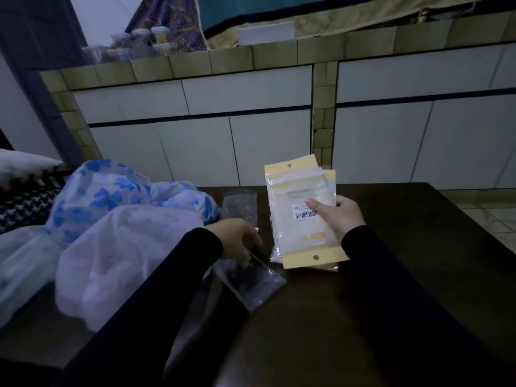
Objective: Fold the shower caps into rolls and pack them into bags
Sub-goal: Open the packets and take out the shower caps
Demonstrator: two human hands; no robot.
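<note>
Right hand (339,216): grip closed on a stack of packaging bags (303,213), thumb across the front next to the barcode label, fingers behind. The stack is held up above the surface (391,261), tilted slightly. Bags are translucent white with pale yellow header strips at top and bottom, each strip with a punched hole. At least two bags in the stack; a second header edge shows behind the first at upper right.

Left hand (237,237): fingers curled downward, grip pinching the top of a clear plastic bag (251,280) that lies flat on the dark surface, angled toward the lower right. Both arms are in dark sleeves.

Beyond the left hand, a second clear bag (240,205) lies on the surface, just beside the shower caps.

Shower caps: loose, unrolled, piled at the left of the surface. A white cap (120,261) lies nearest, touching the left sleeve; a blue flower-print cap (111,191) is behind it; a pale translucent one (22,261) is at far left.

Background: tiled counter (251,55) with white cabinet doors below; jars (139,41) on its left end, too blurred to identify.
</note>
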